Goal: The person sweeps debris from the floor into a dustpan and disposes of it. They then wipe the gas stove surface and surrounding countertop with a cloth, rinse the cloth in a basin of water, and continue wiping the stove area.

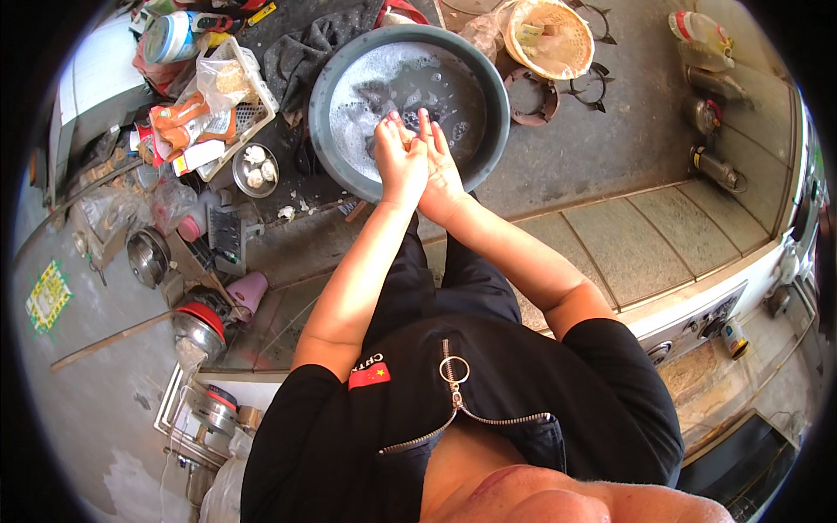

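A round grey plastic basin (pixel 318 134) of cloudy, sudsy water (pixel 451 72) stands in front of me. Over its near side, my left hand (pixel 400 160) and my right hand (pixel 441 173) are pressed together, wrists close to the rim. The left lies partly across the right palm with its fingers curled. On the right hand, the visible fingers stretch toward the water, a little apart. Whether anything small is between the hands is hidden. Darker shapes show in the water beyond my fingertips, too blurred by suds to name.
Left of the basin are a dark dotted cloth (pixel 307 52), a metal bowl of garlic bulbs (pixel 256 188) and a white plastic basket (pixel 252 78) with bagged goods. Rightward lie a woven basket (pixel 582 49), a rusty ring (pixel 552 108) and black pot supports (pixel 592 98).
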A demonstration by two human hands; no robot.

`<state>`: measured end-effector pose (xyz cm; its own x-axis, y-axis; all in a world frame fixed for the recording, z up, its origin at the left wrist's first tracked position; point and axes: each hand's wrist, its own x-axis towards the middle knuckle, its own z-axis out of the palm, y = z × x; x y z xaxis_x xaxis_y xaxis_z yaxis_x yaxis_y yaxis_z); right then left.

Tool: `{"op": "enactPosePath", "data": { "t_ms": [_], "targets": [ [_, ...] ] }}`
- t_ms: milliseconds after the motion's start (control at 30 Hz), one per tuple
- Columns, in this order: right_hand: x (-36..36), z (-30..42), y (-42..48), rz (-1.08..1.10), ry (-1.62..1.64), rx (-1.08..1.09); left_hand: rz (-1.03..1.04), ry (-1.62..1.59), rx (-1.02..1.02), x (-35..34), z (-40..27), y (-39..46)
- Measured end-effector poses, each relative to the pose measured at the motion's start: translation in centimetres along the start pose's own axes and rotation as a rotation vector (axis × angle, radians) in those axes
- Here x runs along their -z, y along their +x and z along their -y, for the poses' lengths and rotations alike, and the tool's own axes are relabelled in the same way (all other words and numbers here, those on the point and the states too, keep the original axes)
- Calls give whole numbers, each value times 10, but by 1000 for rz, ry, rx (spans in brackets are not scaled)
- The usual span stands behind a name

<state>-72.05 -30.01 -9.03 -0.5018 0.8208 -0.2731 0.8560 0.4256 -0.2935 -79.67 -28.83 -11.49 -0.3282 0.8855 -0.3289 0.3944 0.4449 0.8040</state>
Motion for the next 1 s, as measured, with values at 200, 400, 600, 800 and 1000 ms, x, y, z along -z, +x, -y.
{"op": "enactPosePath", "data": {
  "t_ms": [200, 400, 600, 800, 1000],
  "targets": [
    [-1, 4, -7, 38, -268, 8, 94, -110, 196, -1, 14, 21],
    [0, 0, -2, 43, -242, 79, 186, -554, 522, 11, -9, 22],
    [-4, 1, -10, 52, -187, 88, 254, -609, 506, 10, 7, 7],
    [21, 4, -1, 132, -263, 175, 265, -611, 665, 19, -4, 38],
    [-10, -3, 0, 6, -241, 93, 227, -703, 568, 18, -9, 7]
  ]
}}
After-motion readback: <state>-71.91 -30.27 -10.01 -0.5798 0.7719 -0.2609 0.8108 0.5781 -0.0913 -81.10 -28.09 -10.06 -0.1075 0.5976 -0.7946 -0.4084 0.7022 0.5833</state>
